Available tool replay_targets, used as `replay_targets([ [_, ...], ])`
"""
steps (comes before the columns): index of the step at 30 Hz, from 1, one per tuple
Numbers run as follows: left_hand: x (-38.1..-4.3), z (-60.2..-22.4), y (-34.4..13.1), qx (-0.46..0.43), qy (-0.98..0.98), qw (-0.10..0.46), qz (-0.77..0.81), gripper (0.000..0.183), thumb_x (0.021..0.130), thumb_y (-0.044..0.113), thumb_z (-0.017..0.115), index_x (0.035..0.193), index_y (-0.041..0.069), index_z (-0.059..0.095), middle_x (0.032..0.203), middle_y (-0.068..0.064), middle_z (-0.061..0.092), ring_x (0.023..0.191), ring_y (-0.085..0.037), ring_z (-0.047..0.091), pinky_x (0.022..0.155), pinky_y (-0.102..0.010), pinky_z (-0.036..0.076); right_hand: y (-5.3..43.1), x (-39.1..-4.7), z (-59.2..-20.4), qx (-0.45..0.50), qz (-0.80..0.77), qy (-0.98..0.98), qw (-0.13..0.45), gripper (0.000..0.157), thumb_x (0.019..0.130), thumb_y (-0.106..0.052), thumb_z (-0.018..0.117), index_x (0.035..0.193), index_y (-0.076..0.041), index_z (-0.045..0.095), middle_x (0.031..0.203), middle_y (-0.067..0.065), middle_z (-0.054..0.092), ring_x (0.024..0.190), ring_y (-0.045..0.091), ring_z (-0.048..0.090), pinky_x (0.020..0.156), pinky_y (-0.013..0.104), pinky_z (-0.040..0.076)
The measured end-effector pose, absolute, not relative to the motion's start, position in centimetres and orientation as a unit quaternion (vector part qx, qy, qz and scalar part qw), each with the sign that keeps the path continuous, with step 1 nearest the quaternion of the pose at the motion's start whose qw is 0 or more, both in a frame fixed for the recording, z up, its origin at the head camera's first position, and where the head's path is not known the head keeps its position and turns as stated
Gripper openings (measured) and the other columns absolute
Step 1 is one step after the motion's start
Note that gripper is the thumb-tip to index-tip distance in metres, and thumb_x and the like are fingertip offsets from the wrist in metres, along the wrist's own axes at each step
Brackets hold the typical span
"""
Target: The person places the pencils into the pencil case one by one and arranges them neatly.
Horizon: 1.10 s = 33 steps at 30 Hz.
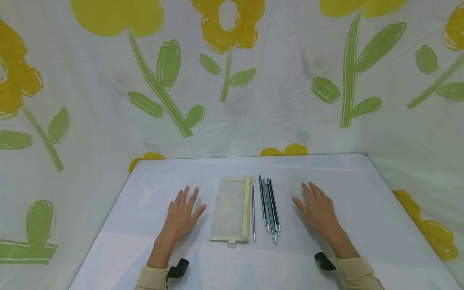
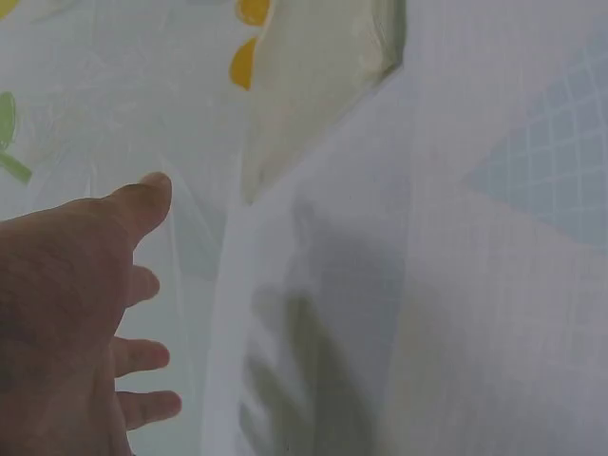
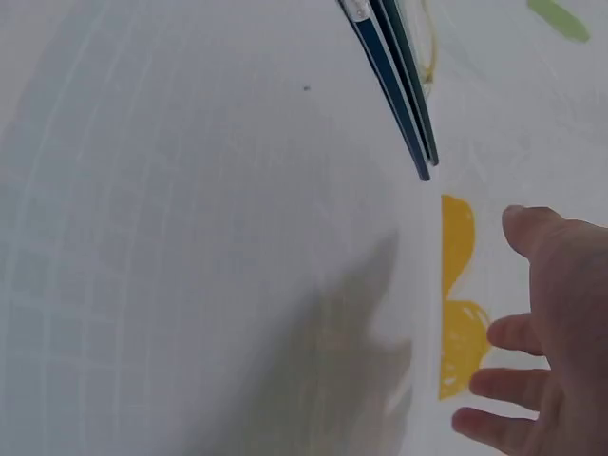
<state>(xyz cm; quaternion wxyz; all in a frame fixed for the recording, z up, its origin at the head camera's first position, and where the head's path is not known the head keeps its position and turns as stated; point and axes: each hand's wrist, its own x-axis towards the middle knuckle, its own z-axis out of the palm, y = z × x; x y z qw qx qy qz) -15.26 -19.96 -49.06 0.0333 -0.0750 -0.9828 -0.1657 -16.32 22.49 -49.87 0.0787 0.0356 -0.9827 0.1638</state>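
A pale yellow mesh zipper pouch (image 1: 230,209) lies flat in the middle of the table, its zipper along the right side. Against that side lies one green pencil (image 1: 253,213). Several dark and green pencils (image 1: 270,207) form a loose bundle farther right, with metal ends toward me. My left hand (image 1: 183,213) is left of the pouch, fingers spread, holding nothing. To the right of the bundle is my right hand (image 1: 319,209), also spread and without anything in it. The left wrist view shows the pouch's corner (image 2: 323,85); pencil tips (image 3: 408,114) appear in the right wrist view.
A white cloth covers the table (image 1: 362,185), whose far edge meets a hanging curtain (image 1: 275,88) printed with yellow flowers and green leaves. The curtain also runs along both sides. A black wrist camera (image 1: 178,268) sits at the left cuff and another (image 1: 324,261) at the right.
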Motion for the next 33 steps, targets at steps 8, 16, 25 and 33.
replay_targets([
  [8, -15.5, -48.9, -18.9, -0.090, -0.969, 0.070, -0.218, 0.065, 0.096, 0.047, 0.057, 0.148, 0.012, 0.043, 0.146, -0.020, 0.047, 0.131, -0.040, 0.048, 0.099, -0.065, 0.050, 21.0, -16.6, -49.7, 0.016, 0.189, -0.979, 0.079, 0.063, 0.098, -0.045, 0.053, 0.138, 0.004, 0.050, 0.132, 0.032, 0.053, 0.118, 0.049, 0.053, 0.097, 0.069, 0.047],
  [16, -15.7, -48.4, -17.0, -0.091, -0.960, 0.075, -0.255, 0.056, 0.093, 0.042, 0.063, 0.139, 0.012, 0.055, 0.133, -0.014, 0.058, 0.120, -0.033, 0.058, 0.094, -0.055, 0.057, 19.5, -16.6, -49.4, -0.009, 0.223, -0.973, 0.065, 0.057, 0.095, -0.042, 0.060, 0.134, 0.000, 0.056, 0.124, 0.025, 0.059, 0.104, 0.038, 0.063, 0.088, 0.054, 0.059],
  [25, -16.4, -47.9, -14.3, -0.104, -0.950, 0.056, -0.289, 0.054, 0.090, 0.040, 0.068, 0.136, 0.013, 0.058, 0.111, -0.008, 0.066, 0.093, -0.022, 0.066, 0.073, -0.039, 0.059, 17.0, -16.8, -49.0, -0.005, 0.240, -0.969, 0.064, 0.049, 0.090, -0.038, 0.068, 0.125, -0.003, 0.064, 0.098, 0.012, 0.066, 0.074, 0.020, 0.056, 0.058, 0.031, 0.056],
  [33, -16.9, -47.9, -12.5, -0.127, -0.940, 0.016, -0.316, 0.059, 0.090, 0.037, 0.069, 0.139, 0.008, 0.053, 0.104, -0.010, 0.063, 0.086, -0.021, 0.064, 0.070, -0.032, 0.055, 14.6, -17.0, -48.7, 0.008, 0.262, -0.964, 0.048, 0.048, 0.088, -0.035, 0.072, 0.124, -0.004, 0.065, 0.084, 0.005, 0.062, 0.066, 0.014, 0.048, 0.049, 0.021, 0.039],
])
